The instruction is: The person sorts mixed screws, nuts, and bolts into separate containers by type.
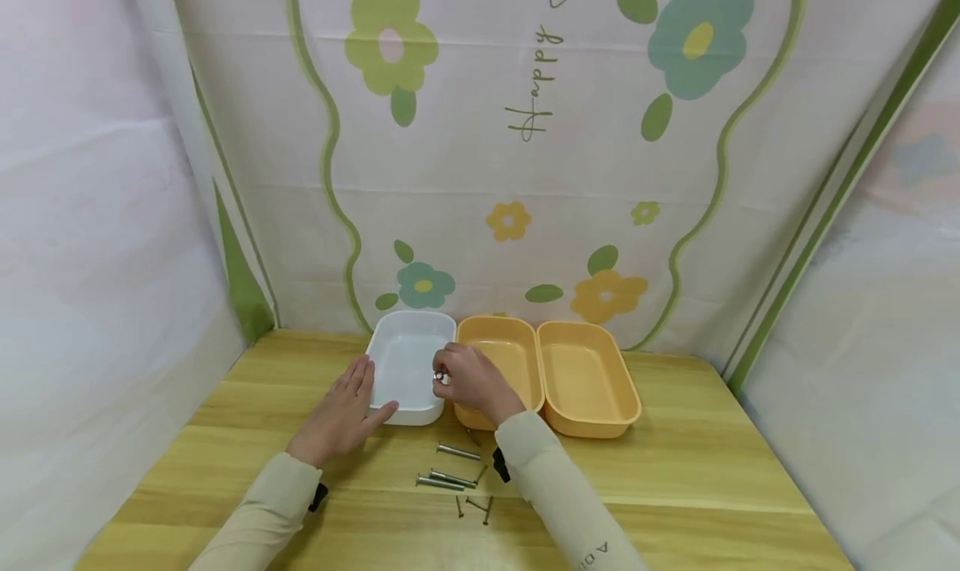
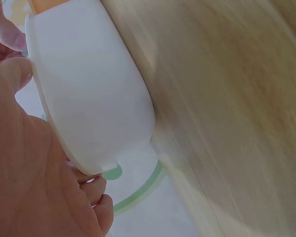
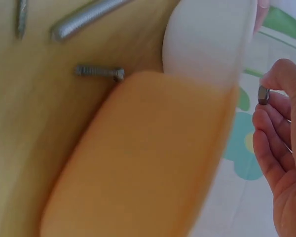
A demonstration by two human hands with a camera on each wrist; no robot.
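Note:
My left hand (image 1: 336,417) rests against the near left corner of a white plastic tray (image 1: 405,415). Its fingers lie along the left side and its thumb reaches over the front rim. Between thumb and fingertips, my right hand (image 1: 474,381) pinches a small hex nut (image 3: 263,95), held above the seam between the white tray and the middle orange tray (image 1: 498,319). In the right wrist view the nut's flat metal sides show beside the curled fingers. On the table in front of the trays lie several long thick bolts (image 1: 457,452) and several small thin screws (image 1: 488,511).
A second orange tray (image 1: 592,429) stands at the right end of the row, touching the middle one. The wooden table (image 1: 697,471) ends at a flower-printed cloth (image 1: 450,162) behind the trays. White cloth walls (image 1: 97,221) rise on both sides.

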